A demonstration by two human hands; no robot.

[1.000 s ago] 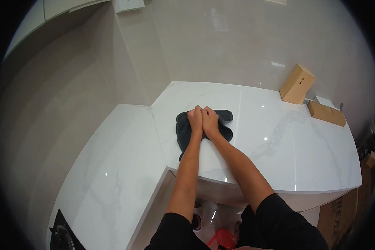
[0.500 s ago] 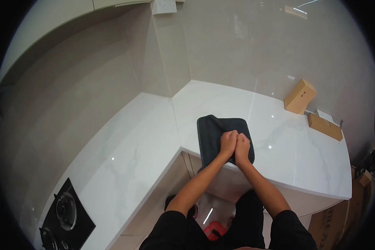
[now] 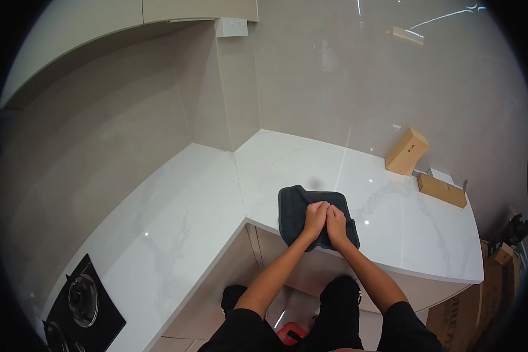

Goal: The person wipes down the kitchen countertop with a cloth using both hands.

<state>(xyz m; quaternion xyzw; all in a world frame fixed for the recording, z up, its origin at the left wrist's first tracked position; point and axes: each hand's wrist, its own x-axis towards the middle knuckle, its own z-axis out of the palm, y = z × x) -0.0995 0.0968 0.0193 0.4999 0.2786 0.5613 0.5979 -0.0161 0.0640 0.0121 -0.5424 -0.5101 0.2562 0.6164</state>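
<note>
A dark grey cloth mat (image 3: 292, 211) with a bound edge lies at the counter's front edge, its near part hanging slightly over. Its far left corner is raised in a fold, and its right side looks rumpled. My left hand (image 3: 317, 216) and my right hand (image 3: 336, 225) are side by side over the mat's middle, both closed with the knuckles nearly touching. The fingers appear to grip the cloth, though the fingertips are hidden beneath the hands.
The white marbled counter (image 3: 176, 217) bends round a corner. A black gas hob (image 3: 88, 305) is at the lower left. Along the back right stand a wooden block (image 3: 407, 152) and a flat brown box (image 3: 442, 190). Cardboard (image 3: 463, 320) and a red object (image 3: 291, 332) are on the floor.
The camera view has tilted up, so the counter and mat appear lower in the picture. My hands stay closed together on the mat, with hardly any shift against it.
</note>
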